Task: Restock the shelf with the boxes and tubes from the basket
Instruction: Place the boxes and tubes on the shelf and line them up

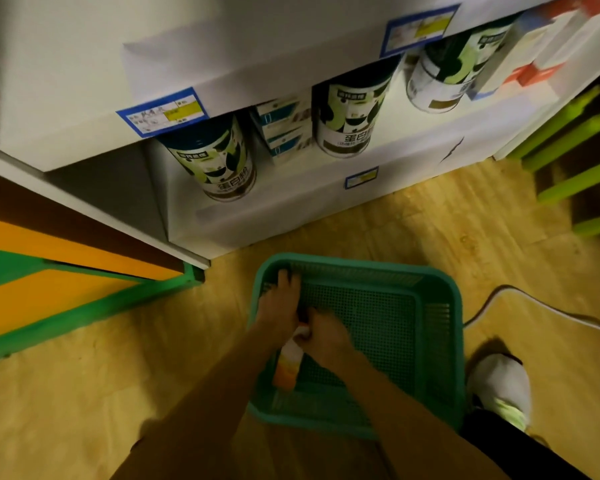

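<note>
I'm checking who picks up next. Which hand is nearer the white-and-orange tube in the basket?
Right. The right hand is at the top end of the tube, apparently gripping it; the left hand is just beyond, further into the basket.

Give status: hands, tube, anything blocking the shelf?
Both hands down in the green basket. Right hand grips the orange-and-white tube; left hand beside it, grasp unclear. Lower shelf front unobstructed.
</note>
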